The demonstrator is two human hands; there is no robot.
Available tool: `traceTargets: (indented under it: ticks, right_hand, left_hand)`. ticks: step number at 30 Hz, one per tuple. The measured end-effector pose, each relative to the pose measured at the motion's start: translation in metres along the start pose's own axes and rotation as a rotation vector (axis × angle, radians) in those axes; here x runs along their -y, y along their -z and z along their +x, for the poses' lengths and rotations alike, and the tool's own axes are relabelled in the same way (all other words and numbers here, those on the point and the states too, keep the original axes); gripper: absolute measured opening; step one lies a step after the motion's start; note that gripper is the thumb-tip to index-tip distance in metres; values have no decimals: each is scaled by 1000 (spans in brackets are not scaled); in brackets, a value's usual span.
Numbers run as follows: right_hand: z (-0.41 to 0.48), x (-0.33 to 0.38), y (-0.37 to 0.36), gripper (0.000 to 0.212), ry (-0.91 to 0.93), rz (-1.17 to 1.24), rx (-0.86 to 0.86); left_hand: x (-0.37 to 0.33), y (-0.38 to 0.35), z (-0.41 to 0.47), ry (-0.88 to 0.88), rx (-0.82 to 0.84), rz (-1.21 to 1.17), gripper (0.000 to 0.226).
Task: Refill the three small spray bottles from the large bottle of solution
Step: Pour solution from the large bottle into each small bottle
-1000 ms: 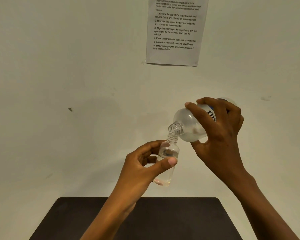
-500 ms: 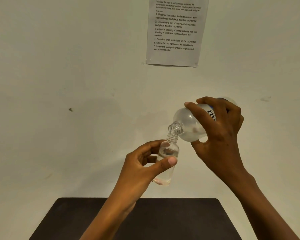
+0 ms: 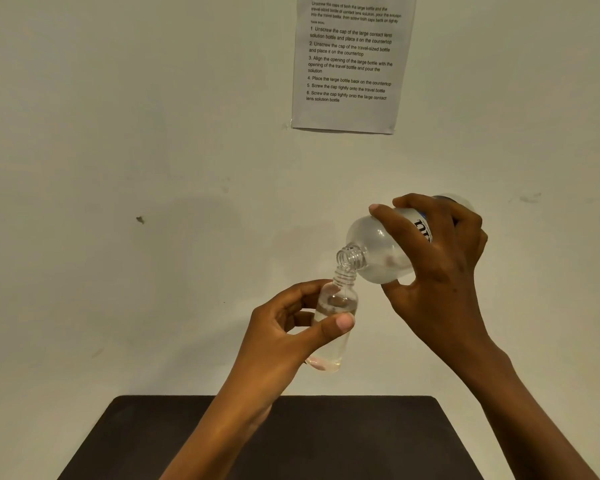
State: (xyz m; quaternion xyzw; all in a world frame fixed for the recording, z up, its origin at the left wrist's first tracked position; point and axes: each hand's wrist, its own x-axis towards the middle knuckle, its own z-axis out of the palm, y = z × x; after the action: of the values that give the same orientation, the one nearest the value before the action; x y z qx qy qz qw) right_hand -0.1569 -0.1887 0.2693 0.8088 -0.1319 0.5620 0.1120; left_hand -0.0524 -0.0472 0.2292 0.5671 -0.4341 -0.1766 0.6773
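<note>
A person holds a large bottle [image 3: 374,247] tipped over 1 small spray bottle [image 3: 336,303], both raised in the air above a dark tabletop [image 3: 361,441] and in front of a pale wall [image 3: 153,133]. The small bottle, uncapped and roughly upright, sits between the 2 hands, its threaded neck just under the mouth of the large bottle; whether the 2 openings touch cannot be told. The large bottle slants with its mouth down to the left and its base up to the right. The left hand [image 3: 281,337] rises from the lower centre, thumb pressed across the front of the small bottle and fingers curled behind it, gripping it at mid-body. The right hand [image 3: 440,271] comes in from the lower right, wrist bent, fingers wrapped over the large bottle's labelled body and thumb beneath it. Clear liquid shows in the small bottle; its level is hard to read. A printed sheet [image 3: 350,64] of numbered instructions hangs on the wall above.
</note>
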Motion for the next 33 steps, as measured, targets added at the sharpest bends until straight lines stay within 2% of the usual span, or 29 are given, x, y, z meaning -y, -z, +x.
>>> traceTargets:
  ticks: [15,20,24,33]
  right_hand:
    - [0,1,0,78,-3,-5,-4]
    - [0,1,0,78,-3,-11,-5]
    - [0,0,0,77,-2,-4,-7]
    - [0,-1,0,76,1,-2,-8]
  left_hand:
    - [0,0,2,-18,6,-4,30]
    - [0,1,1,-20,9,-5,34]
    - [-1,0,1,-21,21,3,25]
    - [-1,0,1,-19,6,-13,36]
